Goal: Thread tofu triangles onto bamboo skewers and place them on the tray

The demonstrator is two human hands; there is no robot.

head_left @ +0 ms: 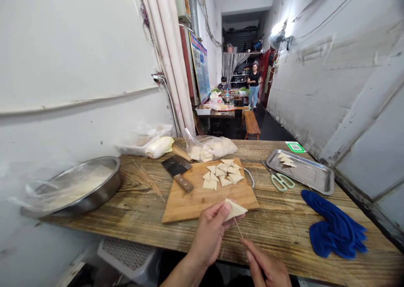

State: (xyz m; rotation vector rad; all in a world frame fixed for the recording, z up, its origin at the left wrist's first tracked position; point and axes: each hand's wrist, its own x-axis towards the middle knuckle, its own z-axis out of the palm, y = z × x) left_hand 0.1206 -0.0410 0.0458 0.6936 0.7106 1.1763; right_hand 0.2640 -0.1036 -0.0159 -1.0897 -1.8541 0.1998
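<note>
My left hand [210, 232] pinches a pale triangular tofu slice [235, 211] over the front edge of a wooden cutting board [179, 207]. In my right hand [267, 264], lower and to the right, is a thin bamboo skewer [239, 229]. Its upper end meets the slice's lower edge; how far it goes in cannot be made out. Several more tofu triangles [222, 172] lie loosely heaped on the board. A cleaver [183, 183] rests across the board's left side. Loose skewers [143, 179] are scattered left of the board.
A metal basin [118, 169] stands left. Behind the board lie a bag [225, 146] and a pale vegetable [158, 147]. To the right are scissors [280, 182], a metal tray [312, 175] with skewered triangles, and blue gloves [334, 228]. Two people are far back.
</note>
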